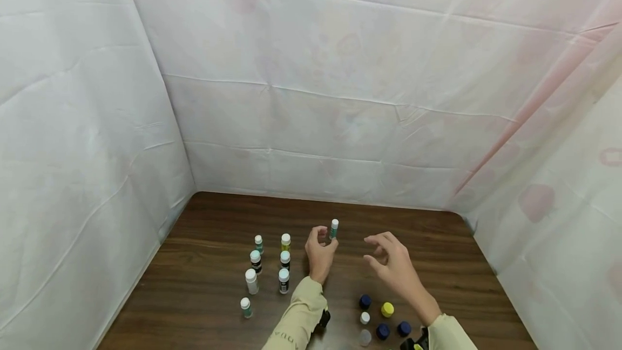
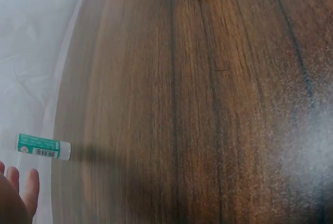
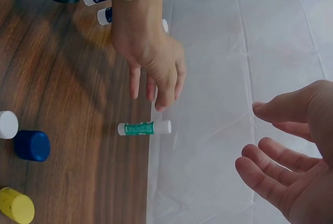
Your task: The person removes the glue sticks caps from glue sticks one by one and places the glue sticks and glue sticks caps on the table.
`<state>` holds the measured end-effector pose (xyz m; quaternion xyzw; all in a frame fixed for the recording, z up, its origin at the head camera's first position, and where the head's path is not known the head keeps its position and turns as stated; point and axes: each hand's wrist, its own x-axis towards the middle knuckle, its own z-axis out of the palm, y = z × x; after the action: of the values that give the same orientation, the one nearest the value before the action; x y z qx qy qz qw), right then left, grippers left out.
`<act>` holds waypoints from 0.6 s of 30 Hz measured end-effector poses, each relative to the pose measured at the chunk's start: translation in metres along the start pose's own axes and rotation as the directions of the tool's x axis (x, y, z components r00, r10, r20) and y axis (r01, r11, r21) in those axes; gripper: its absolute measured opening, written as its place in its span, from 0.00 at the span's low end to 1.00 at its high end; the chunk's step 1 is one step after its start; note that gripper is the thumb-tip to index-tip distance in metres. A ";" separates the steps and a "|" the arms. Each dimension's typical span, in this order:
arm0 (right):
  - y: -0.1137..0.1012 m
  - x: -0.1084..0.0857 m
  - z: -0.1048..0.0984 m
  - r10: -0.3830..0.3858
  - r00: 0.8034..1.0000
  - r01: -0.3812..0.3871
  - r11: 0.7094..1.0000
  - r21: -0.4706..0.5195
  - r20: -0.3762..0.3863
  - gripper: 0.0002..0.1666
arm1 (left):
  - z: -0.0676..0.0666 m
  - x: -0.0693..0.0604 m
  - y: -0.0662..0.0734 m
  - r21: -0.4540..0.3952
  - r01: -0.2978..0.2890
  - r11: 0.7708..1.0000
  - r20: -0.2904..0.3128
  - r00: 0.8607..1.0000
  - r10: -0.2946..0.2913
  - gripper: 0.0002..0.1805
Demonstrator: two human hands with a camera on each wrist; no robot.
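A small glue stick (image 1: 333,233) with a green label and white ends stands upright on the table. My left hand (image 1: 320,257) is beside it, its fingers loosely bent and apart from the stick; in the left wrist view the fingertips (image 2: 32,185) are close to the glue stick (image 2: 44,147). The right wrist view shows a gap between the left hand (image 3: 151,52) and the stick (image 3: 139,128). Further right, my right hand (image 1: 393,264) hovers above the table with thumb and fingers spread, holding nothing.
Two rows of white-topped sticks, including a black-labelled one (image 1: 284,282) and a white one (image 1: 251,282), stand left of my left arm. Loose caps lie near my right forearm: blue (image 1: 383,331), yellow (image 1: 387,309), white (image 1: 365,317). White sheets (image 1: 311,123) surround the wooden table (image 1: 204,242).
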<state>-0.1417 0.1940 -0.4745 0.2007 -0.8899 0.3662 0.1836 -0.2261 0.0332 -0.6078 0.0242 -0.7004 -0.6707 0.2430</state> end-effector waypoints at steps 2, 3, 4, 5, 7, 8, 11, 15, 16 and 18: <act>-0.002 0.003 0.001 0.006 1.000 -0.006 1.000 0.002 0.012 0.23 | 0.001 0.002 -0.002 -0.001 0.002 1.000 0.003 1.000 -0.002 0.18; -0.002 0.004 0.002 0.008 1.000 -0.008 1.000 0.004 0.017 0.22 | 0.001 0.003 -0.004 0.004 0.000 1.000 0.002 1.000 0.000 0.18; -0.002 0.006 0.003 0.011 1.000 -0.011 1.000 0.004 0.020 0.22 | 0.002 0.004 -0.006 0.006 -0.004 1.000 0.002 1.000 0.004 0.18; -0.001 0.008 0.004 0.015 1.000 -0.015 1.000 0.004 0.024 0.22 | 0.003 0.005 -0.008 0.009 -0.004 1.000 0.002 1.000 0.004 0.18; -0.001 0.010 0.006 0.025 0.999 -0.025 1.000 0.005 0.030 0.22 | 0.004 0.007 -0.012 0.015 -0.007 1.000 0.003 1.000 0.007 0.18; 0.000 0.012 0.007 0.030 0.999 -0.030 1.000 0.005 0.034 0.22 | 0.005 0.009 -0.014 0.018 -0.013 1.000 0.003 1.000 0.013 0.19; 0.001 0.015 0.010 0.049 0.998 -0.049 0.999 0.006 0.045 0.22 | 0.006 0.011 -0.017 0.018 -0.013 1.000 0.019 1.000 0.013 0.20; 0.004 0.019 0.014 0.063 0.997 -0.063 0.998 0.006 0.055 0.21 | 0.005 0.015 -0.019 0.028 -0.011 1.000 0.051 0.999 0.009 0.20; 0.004 0.020 0.016 0.063 0.996 -0.063 0.998 0.004 0.056 0.21 | 0.005 0.016 -0.020 0.035 -0.011 0.999 0.056 0.998 0.009 0.20; 0.006 0.022 0.018 0.061 0.997 -0.061 0.998 0.003 0.055 0.22 | 0.005 0.017 -0.020 0.048 -0.008 0.999 0.067 0.998 0.005 0.20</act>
<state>-0.1668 0.1795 -0.4794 0.1838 -0.8994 0.3683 0.1473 -0.2489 0.0295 -0.6215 0.0056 -0.7241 -0.6533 0.2210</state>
